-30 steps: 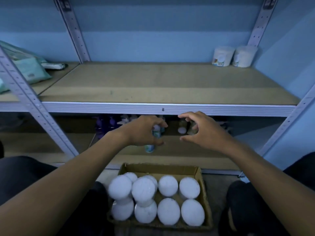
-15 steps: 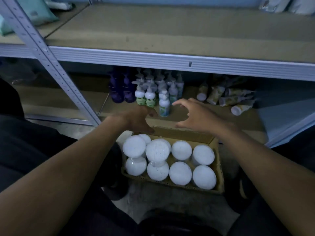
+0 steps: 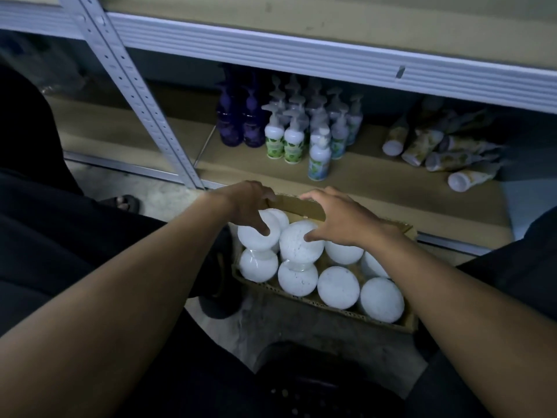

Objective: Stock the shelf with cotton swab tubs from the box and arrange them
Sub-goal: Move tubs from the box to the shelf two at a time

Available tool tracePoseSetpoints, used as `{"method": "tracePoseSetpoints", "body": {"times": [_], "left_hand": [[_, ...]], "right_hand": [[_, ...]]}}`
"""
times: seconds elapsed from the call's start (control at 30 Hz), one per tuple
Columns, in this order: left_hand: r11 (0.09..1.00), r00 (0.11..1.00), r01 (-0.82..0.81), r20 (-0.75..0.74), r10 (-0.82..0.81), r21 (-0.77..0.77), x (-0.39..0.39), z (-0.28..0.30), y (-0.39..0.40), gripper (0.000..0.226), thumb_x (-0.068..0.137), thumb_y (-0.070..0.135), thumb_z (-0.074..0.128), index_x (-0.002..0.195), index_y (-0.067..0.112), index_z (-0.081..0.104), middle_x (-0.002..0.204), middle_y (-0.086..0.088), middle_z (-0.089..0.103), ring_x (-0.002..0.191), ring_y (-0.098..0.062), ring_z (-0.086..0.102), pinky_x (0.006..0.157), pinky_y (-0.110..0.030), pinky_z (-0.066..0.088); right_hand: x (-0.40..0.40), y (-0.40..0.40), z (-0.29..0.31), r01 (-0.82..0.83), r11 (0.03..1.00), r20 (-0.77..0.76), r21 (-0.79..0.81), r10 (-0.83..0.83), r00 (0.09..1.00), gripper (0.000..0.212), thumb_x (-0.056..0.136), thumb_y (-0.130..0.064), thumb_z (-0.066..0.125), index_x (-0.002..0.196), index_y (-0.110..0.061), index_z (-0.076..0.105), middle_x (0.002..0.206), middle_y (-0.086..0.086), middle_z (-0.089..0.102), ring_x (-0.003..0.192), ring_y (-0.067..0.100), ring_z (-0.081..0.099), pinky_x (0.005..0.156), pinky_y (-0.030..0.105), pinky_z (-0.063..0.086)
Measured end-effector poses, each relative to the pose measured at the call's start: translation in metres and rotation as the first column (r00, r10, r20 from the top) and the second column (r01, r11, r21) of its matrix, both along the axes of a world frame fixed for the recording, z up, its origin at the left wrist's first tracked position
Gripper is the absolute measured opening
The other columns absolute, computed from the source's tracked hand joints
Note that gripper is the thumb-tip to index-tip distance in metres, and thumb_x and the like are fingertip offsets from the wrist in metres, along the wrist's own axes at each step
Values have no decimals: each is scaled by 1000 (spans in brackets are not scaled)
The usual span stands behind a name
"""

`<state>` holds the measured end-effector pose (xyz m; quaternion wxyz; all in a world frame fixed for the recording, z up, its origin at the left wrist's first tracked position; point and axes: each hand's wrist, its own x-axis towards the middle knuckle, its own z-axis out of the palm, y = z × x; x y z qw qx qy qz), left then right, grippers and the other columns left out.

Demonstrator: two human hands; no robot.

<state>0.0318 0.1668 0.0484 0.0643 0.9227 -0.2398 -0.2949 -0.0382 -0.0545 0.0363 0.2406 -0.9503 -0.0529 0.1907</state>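
Note:
A cardboard box (image 3: 388, 322) on the floor holds several white-lidded cotton swab tubs, some stacked two high. My left hand (image 3: 248, 205) rests on the upper left tub (image 3: 256, 238), fingers spread over its lid. My right hand (image 3: 337, 220) lies over the upper middle tub (image 3: 297, 244), thumb on its lid. Neither tub is lifted. The empty shelf board (image 3: 376, 22) runs along the top of the view.
The lower shelf holds purple bottles (image 3: 241, 122), white pump bottles (image 3: 304, 131) and tubes lying on their sides (image 3: 437, 152). A metal upright (image 3: 135, 92) stands at left. My dark-clothed knees flank the box, and a foot (image 3: 123, 202) shows at left.
My head has tilted down, so the upper shelf has left the view. Both hands dropped from in front of the lower shelf onto the top tubs in the box.

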Motion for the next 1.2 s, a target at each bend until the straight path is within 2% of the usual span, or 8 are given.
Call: {"method": "tracePoseSetpoints", "body": {"times": [0.2, 0.33, 0.4, 0.53, 0.73, 1.07, 1.2], "left_hand": [[997, 997, -73, -40, 71, -36, -4, -30, 8, 93, 62, 44, 86, 144, 30, 45, 136, 0, 47, 125, -24, 49, 98, -38, 47], [993, 993, -98, -78, 93, -63, -9, -44, 12, 98, 61, 39, 89, 146, 30, 41, 148, 1, 39, 134, -20, 41, 107, -38, 41], [995, 993, -86, -88, 80, -57, -10, -49, 14, 103, 60, 38, 90, 148, 31, 37, 152, 0, 35, 137, -21, 39, 108, -38, 40], [997, 996, -59, -66, 55, -57, -11, -49, 15, 105, 62, 35, 90, 150, 28, 34, 152, -3, 35, 136, -23, 40, 107, -36, 40], [998, 997, -48, -54, 46, -29, -17, -56, 10, 115, 55, 43, 92, 150, 27, 30, 151, -3, 34, 132, -27, 44, 104, -43, 44], [1000, 999, -21, 46, 22, -23, -21, -54, 4, 104, 61, 37, 90, 147, 19, 36, 147, -7, 42, 125, -29, 51, 99, -40, 47], [997, 997, -41, 65, 45, -58, -15, -38, 4, 98, 58, 40, 89, 143, 20, 43, 137, -6, 48, 120, -28, 53, 97, -38, 48]], "right_hand": [[4, 8, -17, -62, 995, -44, -79, 59, 997, 90, 67, -46, 86, 144, -45, 39, 139, -8, 39, 125, 23, 49, 95, 47, 50], [-1, 13, -29, -122, 984, -85, -132, 112, 990, 95, 67, -47, 87, 148, -44, 36, 144, -8, 38, 129, 21, 45, 93, 41, 49], [-6, 18, -38, -130, 984, -99, -121, 118, 988, 100, 65, -48, 88, 149, -42, 35, 147, -8, 36, 132, 22, 43, 94, 40, 49], [-17, 30, -54, -127, 987, -105, -102, 116, 988, 103, 65, -48, 88, 150, -42, 30, 151, -8, 29, 132, 27, 37, 94, 46, 49], [-20, 32, -61, -94, 990, -75, -107, 86, 993, 107, 64, -45, 89, 151, -41, 27, 152, -5, 22, 134, 29, 33, 90, 48, 52], [-21, 31, -55, -88, 991, -54, -102, 83, 995, 100, 66, -44, 88, 149, -32, 32, 148, 0, 30, 131, 30, 38, 90, 48, 52], [-14, 27, -43, -71, 996, -35, -57, 70, 997, 99, 66, -45, 88, 148, -32, 36, 144, 0, 32, 130, 28, 39, 93, 47, 51]]}}
